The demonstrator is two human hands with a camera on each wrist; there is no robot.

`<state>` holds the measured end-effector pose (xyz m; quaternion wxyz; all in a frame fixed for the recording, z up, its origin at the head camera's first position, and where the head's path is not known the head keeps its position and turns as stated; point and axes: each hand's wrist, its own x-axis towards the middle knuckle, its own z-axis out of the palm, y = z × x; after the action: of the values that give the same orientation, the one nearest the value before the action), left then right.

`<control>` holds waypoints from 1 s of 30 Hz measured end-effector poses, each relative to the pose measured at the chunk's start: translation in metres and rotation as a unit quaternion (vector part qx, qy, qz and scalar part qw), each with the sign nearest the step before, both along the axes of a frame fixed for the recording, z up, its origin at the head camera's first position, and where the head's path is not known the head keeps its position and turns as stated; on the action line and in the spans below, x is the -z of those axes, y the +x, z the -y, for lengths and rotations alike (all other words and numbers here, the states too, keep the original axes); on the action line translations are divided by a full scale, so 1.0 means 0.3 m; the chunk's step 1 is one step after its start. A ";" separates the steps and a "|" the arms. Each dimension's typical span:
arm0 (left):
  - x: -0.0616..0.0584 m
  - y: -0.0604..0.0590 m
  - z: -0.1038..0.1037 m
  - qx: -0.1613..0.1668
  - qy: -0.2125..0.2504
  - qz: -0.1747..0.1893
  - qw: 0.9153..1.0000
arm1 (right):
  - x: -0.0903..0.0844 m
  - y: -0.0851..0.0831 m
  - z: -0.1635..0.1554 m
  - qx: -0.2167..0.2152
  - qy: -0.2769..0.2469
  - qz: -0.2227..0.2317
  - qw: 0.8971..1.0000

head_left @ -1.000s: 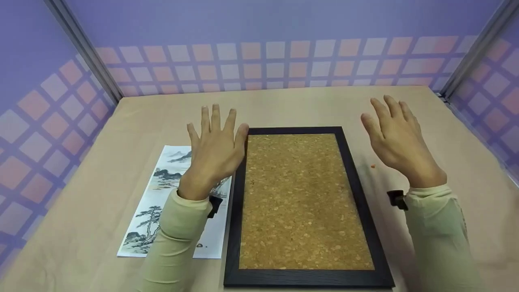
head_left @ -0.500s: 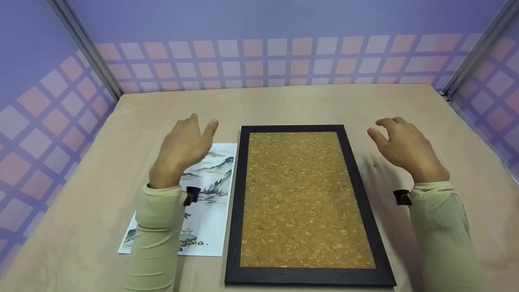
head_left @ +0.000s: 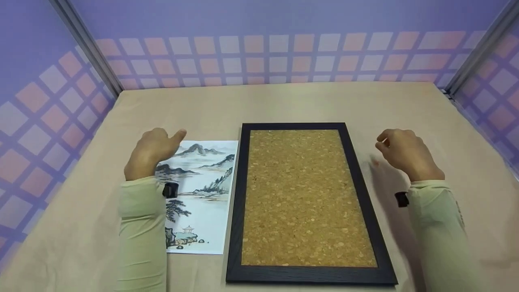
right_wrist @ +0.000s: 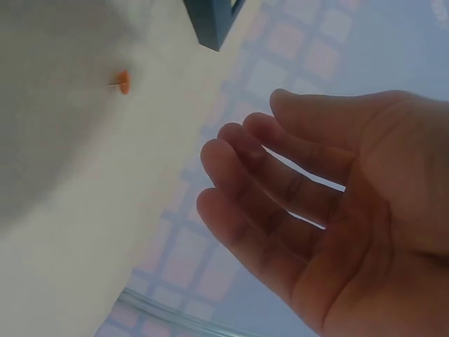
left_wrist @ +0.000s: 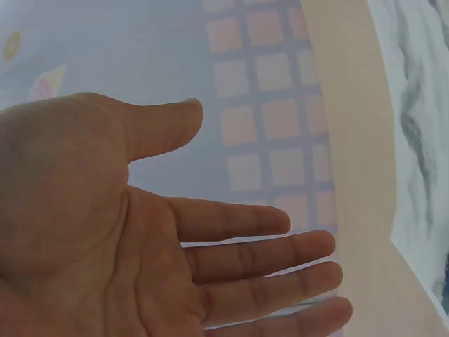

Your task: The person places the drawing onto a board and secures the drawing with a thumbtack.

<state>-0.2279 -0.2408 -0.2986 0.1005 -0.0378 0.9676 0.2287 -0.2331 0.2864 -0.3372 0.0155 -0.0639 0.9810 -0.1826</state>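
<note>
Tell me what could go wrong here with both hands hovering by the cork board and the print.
The orange pushpin lies loose on the table beside the right hand; reaching down carelessly, its fingers might get pricked or flick it away. The left hand hangs above the landscape print's upper left corner; pressing there could crease or skew the thin sheet. The print also lies close against the cork board's black frame, so sliding either may catch its edge.

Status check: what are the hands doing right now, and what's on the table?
Left hand open, over painting. Right hand open, empty, above an orange pin. Cork board flat between them, untouched.
</note>
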 end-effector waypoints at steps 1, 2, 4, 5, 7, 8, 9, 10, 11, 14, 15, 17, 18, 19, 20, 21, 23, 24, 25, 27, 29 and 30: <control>0.007 -0.003 0.010 -0.003 -0.004 0.000 1.000 | 0.005 -0.001 -0.001 0.001 0.000 0.003 1.000; 0.015 -0.006 0.019 -0.007 -0.007 0.002 1.000 | 0.011 -0.003 -0.002 0.001 0.001 0.005 1.000; 0.029 -0.012 0.036 -0.016 -0.009 0.012 1.000 | 0.023 -0.006 -0.005 0.002 0.005 0.010 1.000; 0.036 -0.015 0.043 -0.018 -0.011 0.016 1.000 | 0.029 -0.009 -0.006 0.002 0.008 0.013 1.000; 0.051 -0.022 0.055 -0.021 -0.011 0.028 0.999 | 0.043 -0.012 -0.010 0.005 0.015 0.017 1.000; 0.058 -0.026 0.059 -0.023 -0.011 0.035 0.999 | 0.050 -0.014 -0.012 0.008 0.017 0.021 1.000; 0.066 -0.028 0.065 -0.022 -0.012 0.039 0.999 | 0.057 -0.016 -0.015 0.011 0.019 0.025 0.999; 0.073 -0.029 0.070 -0.020 -0.013 0.042 0.999 | 0.064 -0.017 -0.016 0.014 0.021 0.029 0.999; 0.081 -0.030 0.077 -0.020 -0.013 0.044 0.999 | 0.070 -0.018 -0.018 0.018 0.022 0.034 0.999; 0.101 -0.027 0.092 -0.036 -0.014 0.060 0.997 | 0.082 -0.020 -0.021 0.030 0.018 0.054 0.998; 0.106 -0.025 0.096 -0.045 -0.014 0.068 0.997 | 0.084 -0.021 -0.022 0.034 0.016 0.062 0.997; 0.114 -0.019 0.103 -0.063 -0.013 0.088 0.994 | 0.087 -0.023 -0.022 0.038 0.012 0.074 0.996; 0.118 -0.017 0.104 -0.075 -0.012 0.098 0.992 | 0.088 -0.023 -0.022 0.039 0.011 0.079 0.996; 0.121 -0.014 0.107 -0.083 -0.011 0.105 0.991 | 0.088 -0.024 -0.022 0.041 0.009 0.085 0.996; 0.124 -0.012 0.109 -0.088 -0.011 0.111 0.990 | 0.089 -0.024 -0.021 0.041 0.008 0.088 0.995; 0.127 -0.011 0.110 -0.092 -0.012 0.115 0.989 | 0.089 -0.024 -0.021 0.042 0.007 0.090 0.995; 0.133 -0.008 0.112 -0.095 -0.014 0.117 0.988 | 0.089 -0.023 -0.019 0.044 0.007 0.092 0.995; 0.136 -0.007 0.111 -0.097 -0.016 0.114 0.989 | 0.090 -0.023 -0.018 0.046 0.006 0.093 0.995; 0.139 -0.006 0.111 -0.093 -0.020 0.110 0.989 | 0.090 -0.023 -0.018 0.047 0.006 0.094 0.994; 0.146 -0.005 0.109 -0.090 -0.025 0.105 0.990 | 0.092 -0.022 -0.017 0.047 0.008 0.093 0.995; 0.152 -0.004 0.107 -0.088 -0.028 0.102 0.990 | 0.096 -0.022 -0.018 0.045 0.011 0.091 0.995; 0.154 -0.004 0.106 -0.087 -0.028 0.103 0.990 | 0.097 -0.022 -0.019 0.044 0.011 0.090 0.995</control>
<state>-0.2290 -0.2726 -0.3449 0.1777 -0.1483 0.9511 0.2044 -0.2397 0.2921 -0.3664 0.0968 -0.0042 0.9794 -0.1772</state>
